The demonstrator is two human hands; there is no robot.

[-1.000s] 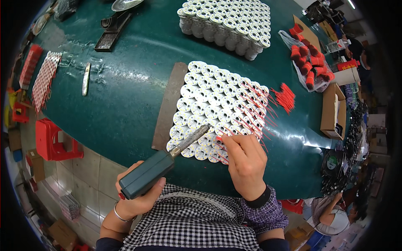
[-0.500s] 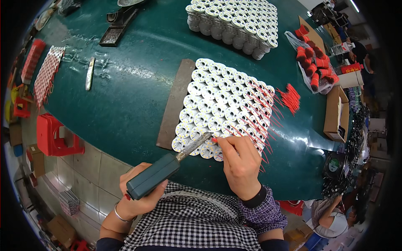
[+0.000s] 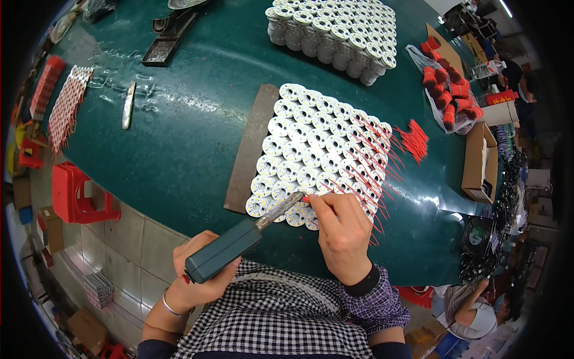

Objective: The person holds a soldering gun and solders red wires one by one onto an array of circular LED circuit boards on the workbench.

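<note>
My left hand (image 3: 203, 272) is closed round the green handle of a soldering iron (image 3: 222, 251). Its metal tip reaches up and right onto a sheet of round white LED boards (image 3: 293, 149), in the lower rows. Pinched in the fingers of my right hand (image 3: 345, 236) is a short red wire (image 3: 306, 199), its end right beside the iron's tip. The fingers hide the rest of that wire. Several red wires (image 3: 373, 158) stick out from the boards along the sheet's right side. The sheet lies partly on a flat brown plate (image 3: 251, 143).
Loose red wires (image 3: 414, 142) lie right of the sheet. Stacked boards (image 3: 335, 36) stand at the back, near bundled red wires in a plastic bag (image 3: 448, 90). A black box (image 3: 164, 48) and a metal strip (image 3: 128, 105) lie to the left. A person (image 3: 472, 311) sits at lower right.
The soldering iron and my left hand have shifted slightly to the right and up. My right hand stays almost in place, still pinching the red wire.
</note>
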